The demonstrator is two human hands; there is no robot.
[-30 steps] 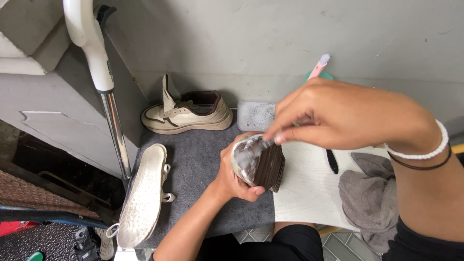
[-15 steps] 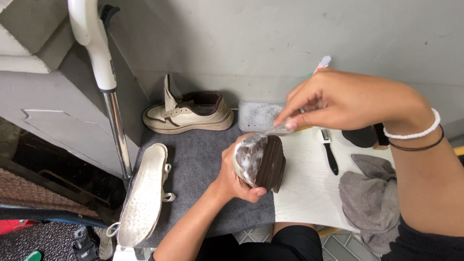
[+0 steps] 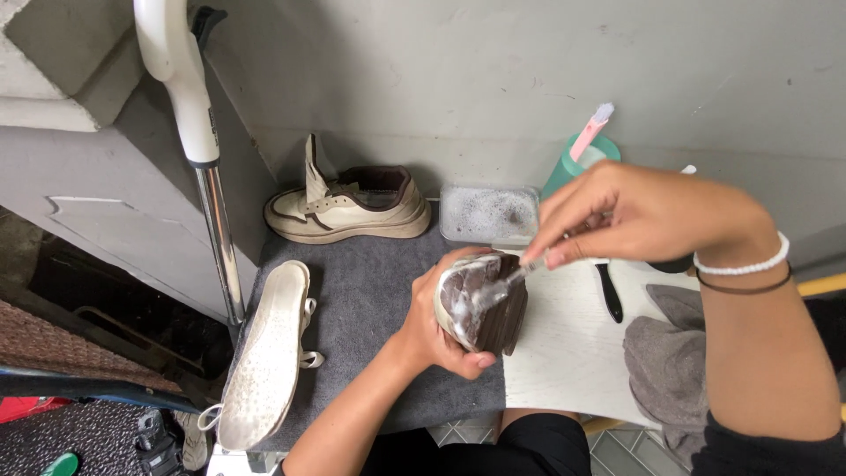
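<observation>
Left hand [image 3: 441, 330]: clamped around a brown insole [image 3: 493, 304], foam-covered, above the grey mat [image 3: 370, 308].
Right hand [image 3: 634, 216]: at the insole's 2 o'clock, pinching a small brush [image 3: 511, 278] touching it.

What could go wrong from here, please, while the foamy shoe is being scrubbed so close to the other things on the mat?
The shoe is held up only by the left hand and is coated in foam, so it may slip. The right hand scrubs with a small brush just in front of the tray of suds and the green cup; a wide stroke might knock them over.
</observation>
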